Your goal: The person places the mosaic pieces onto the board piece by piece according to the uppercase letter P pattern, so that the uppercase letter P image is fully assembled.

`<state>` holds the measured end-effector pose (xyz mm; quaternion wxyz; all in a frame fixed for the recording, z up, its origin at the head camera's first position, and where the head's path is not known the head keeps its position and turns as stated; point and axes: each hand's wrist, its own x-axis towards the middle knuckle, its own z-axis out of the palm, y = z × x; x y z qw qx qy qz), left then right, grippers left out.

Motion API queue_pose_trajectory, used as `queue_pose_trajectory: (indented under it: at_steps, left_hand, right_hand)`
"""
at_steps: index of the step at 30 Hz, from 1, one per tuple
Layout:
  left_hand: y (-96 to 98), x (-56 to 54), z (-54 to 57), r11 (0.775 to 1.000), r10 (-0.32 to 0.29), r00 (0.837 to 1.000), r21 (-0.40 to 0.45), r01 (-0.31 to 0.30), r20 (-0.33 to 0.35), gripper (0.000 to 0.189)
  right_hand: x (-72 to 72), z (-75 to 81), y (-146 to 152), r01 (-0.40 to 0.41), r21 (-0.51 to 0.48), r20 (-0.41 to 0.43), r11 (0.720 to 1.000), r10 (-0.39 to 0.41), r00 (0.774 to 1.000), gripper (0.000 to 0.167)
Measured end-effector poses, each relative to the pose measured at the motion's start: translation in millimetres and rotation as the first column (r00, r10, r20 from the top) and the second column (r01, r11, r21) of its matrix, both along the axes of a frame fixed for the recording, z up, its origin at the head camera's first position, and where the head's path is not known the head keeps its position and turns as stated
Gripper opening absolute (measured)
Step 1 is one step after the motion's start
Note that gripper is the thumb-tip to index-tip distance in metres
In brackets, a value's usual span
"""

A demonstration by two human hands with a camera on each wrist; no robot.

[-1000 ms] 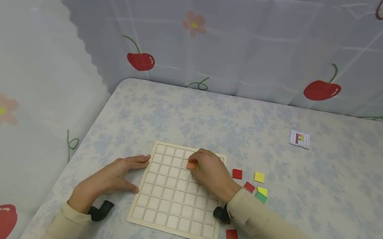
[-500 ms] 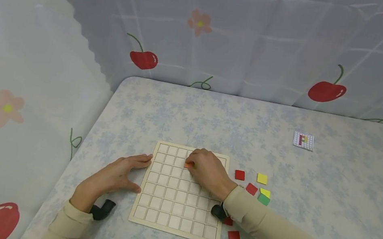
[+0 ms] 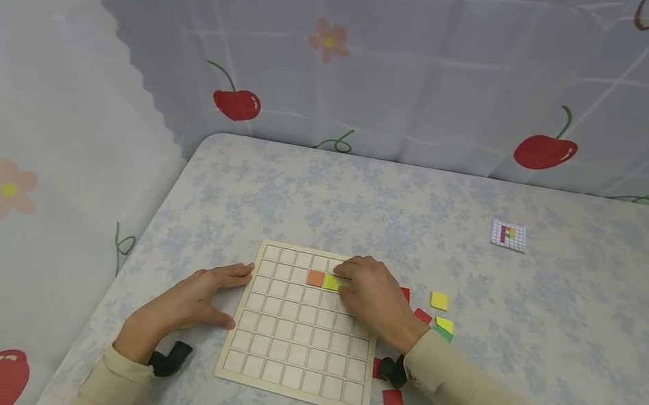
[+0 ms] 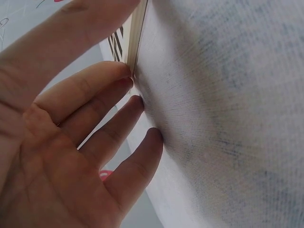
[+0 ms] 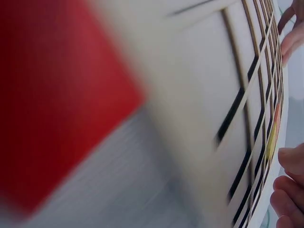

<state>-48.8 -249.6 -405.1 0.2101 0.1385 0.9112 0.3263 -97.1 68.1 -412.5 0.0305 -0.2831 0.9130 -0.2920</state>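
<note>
A pale wooden grid board (image 3: 286, 329) lies on the table. My left hand (image 3: 186, 297) rests at its left edge, fingers spread and thumb apart; the left wrist view shows fingertips by the board's side (image 4: 136, 33). An orange square tile (image 3: 316, 278) and a yellow square tile (image 3: 331, 282) lie side by side in the second row of cells. Just right of the yellow tile is my right hand (image 3: 376, 300), its fingertips close over that tile's right part. In the right wrist view, the thumb (image 5: 292, 160) and bent fingers show nothing held.
Right of the board lie several loose tiles: red (image 3: 393, 400), yellow (image 3: 439, 301) and green (image 3: 444, 333), some partly behind the right arm. A small pattern card (image 3: 508, 235) sits farther back on the right. Black wrist cameras (image 3: 170, 359) hang at both wrists.
My right hand has let go of the orange tile and moved right, uncovering the orange and yellow tiles in their cells. My left hand has stayed at the board's edge.
</note>
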Motion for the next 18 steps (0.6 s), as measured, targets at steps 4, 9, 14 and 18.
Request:
queue_pose_trajectory:
  at_steps: [4,9,14,18]
  left_hand:
    - [0.2,-0.6,0.8,1.0,-0.001,1.0,-0.011,0.001,0.002,0.084]
    - [0.2,-0.4,1.5,1.0,0.001,1.0,-0.014,0.0,0.009,0.084]
    - [1.3,0.5,2.2,1.0,0.001,1.0,-0.013,-0.001,0.011,0.085]
    - [3.3,1.0,3.8,1.0,-0.003,1.0,-0.006,0.003,0.007,0.084]
  right_hand:
    - [5.8,2.0,24.3,0.051,0.002,-0.008,0.999,-0.051,0.999,0.026]
    - [12.0,1.0,52.7,0.122,0.005,0.0,0.992,-0.122,0.993,0.028]
    - [16.6,-0.2,72.6,0.193,0.033,0.033,0.981,-0.194,0.981,0.028]
    - [19.3,-0.7,81.2,0.232,0.063,0.041,0.971,-0.234,0.971,0.027]
